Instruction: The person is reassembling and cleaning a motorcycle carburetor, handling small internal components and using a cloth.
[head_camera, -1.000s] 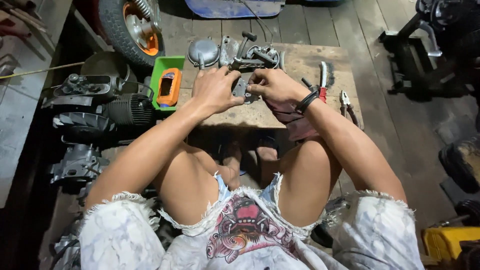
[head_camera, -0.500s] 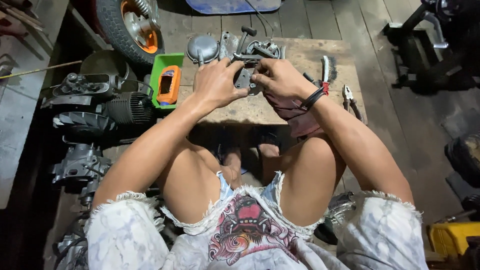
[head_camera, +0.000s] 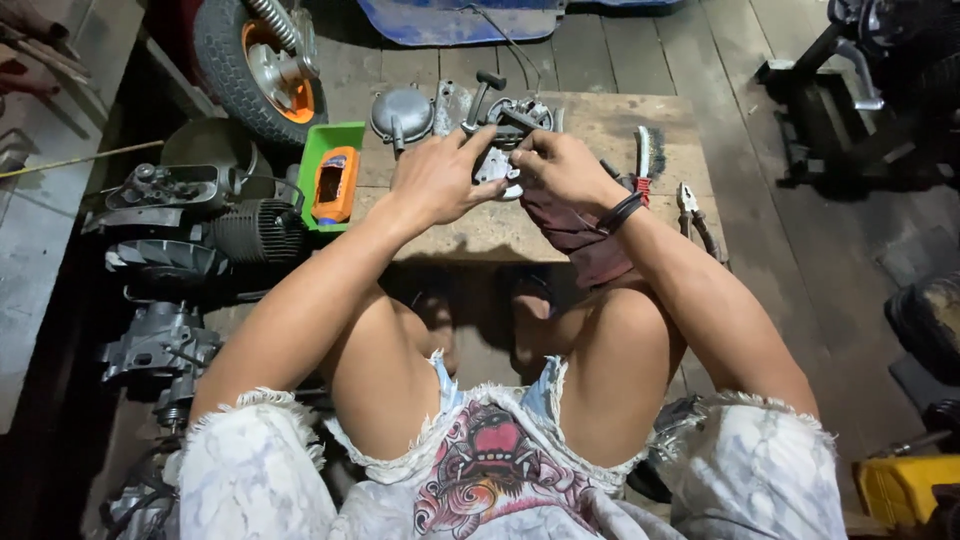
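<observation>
I am reaching both bare arms forward from my knees, hands meeting close together. My left hand (head_camera: 435, 180) is curling, knuckles up, fingers pinching inward. My right hand (head_camera: 560, 170) is curling opposite, fingertips gripping, a dark band circling its wrist.

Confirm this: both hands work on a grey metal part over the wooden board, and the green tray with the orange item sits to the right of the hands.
Wrong side. In the head view the green tray sits left of the left hand and right hand; the grey metal part, wooden board and orange item are as stated.
</observation>
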